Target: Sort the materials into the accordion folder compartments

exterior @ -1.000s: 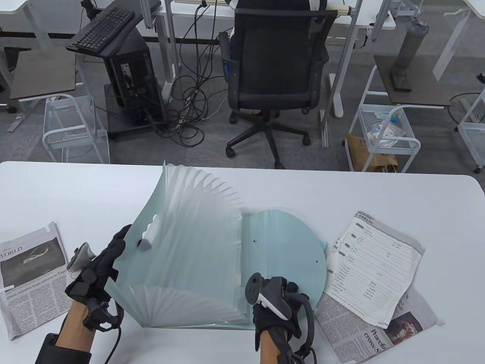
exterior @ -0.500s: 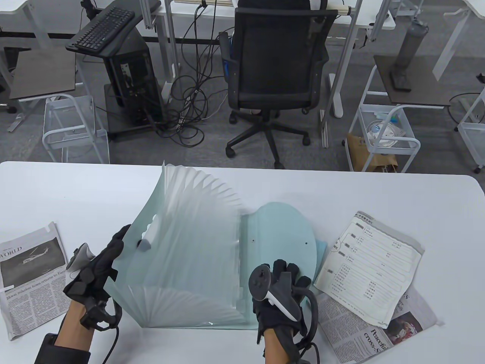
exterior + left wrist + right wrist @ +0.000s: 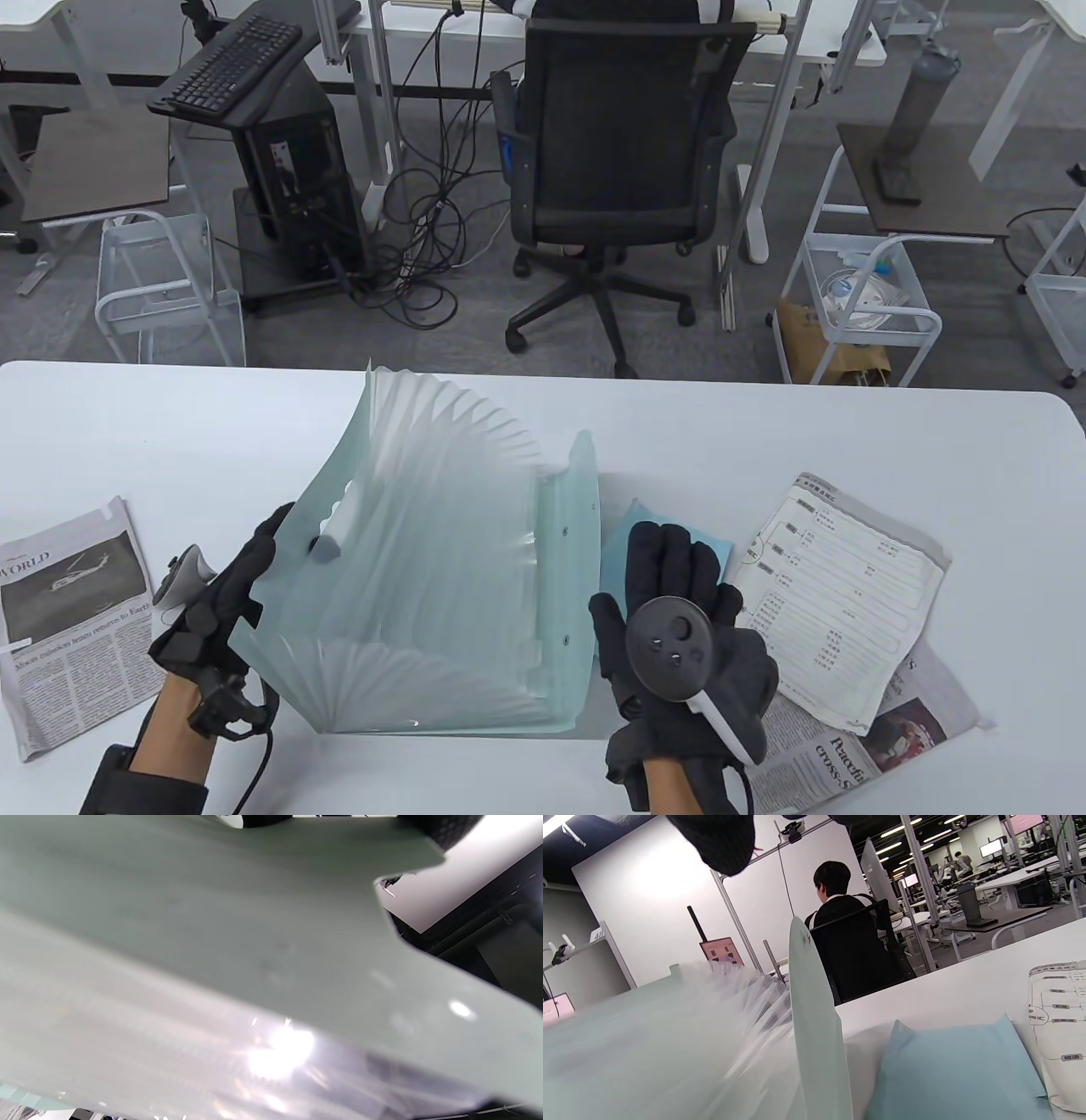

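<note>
My left hand (image 3: 222, 594) grips the front cover of the accordion folder (image 3: 424, 586), fanned open at table centre. Its long axis runs six to twelve o'clock, with the pocket mouths facing upward. My right hand (image 3: 679, 628), fingers straight, hovers over a blue sheet (image 3: 624, 535) at three o'clock. Nothing looks filed yet; the form (image 3: 840, 594) and newspapers (image 3: 64, 620) wait outside.
</note>
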The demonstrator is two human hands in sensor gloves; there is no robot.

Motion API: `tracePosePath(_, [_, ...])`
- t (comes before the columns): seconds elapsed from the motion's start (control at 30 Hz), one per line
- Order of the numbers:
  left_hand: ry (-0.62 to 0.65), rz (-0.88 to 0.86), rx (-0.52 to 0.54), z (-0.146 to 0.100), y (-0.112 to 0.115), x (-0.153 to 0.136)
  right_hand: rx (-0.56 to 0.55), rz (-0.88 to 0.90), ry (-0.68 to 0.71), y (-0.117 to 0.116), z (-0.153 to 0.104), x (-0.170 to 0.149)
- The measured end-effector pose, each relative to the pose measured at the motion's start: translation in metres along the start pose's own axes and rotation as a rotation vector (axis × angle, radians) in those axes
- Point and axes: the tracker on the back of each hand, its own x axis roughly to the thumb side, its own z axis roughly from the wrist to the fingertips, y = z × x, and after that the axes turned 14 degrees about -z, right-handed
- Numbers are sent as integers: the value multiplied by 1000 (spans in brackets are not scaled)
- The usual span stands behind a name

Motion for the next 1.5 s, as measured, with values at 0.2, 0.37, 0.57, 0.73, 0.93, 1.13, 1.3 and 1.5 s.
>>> tracePosePath(0.2, [-6, -5, 1, 2, 1, -5, 10, 33, -68, 6, -2, -36])
tracePosePath(0.37, [10, 23, 12, -1, 3, -2, 32, 84, -114, -2, 2, -68])
tracePosePath(0.57, [39, -5, 24, -6, 2, -2, 70, 161, -153, -15, 6, -105])
tracePosePath(0.73, [42, -22, 16, -7, 5, -3, 79, 211, -187, -26, 8, -123])
tracePosePath(0.93, [32, -18, 7, -6, 6, -4, 99, 246, -253, -37, 9, -139])
tracePosePath(1.13, [25, -32, 0, -4, 6, -5, 155, 203, -320, -55, 16, -146])
tracePosePath(1.3, [23, -35, -5, -4, 6, -5, 231, 118, -369, -88, 26, -136])
tracePosePath(1.5, [23, -34, -4, -4, 5, -5, 393, -128, -438, -130, 42, -102])
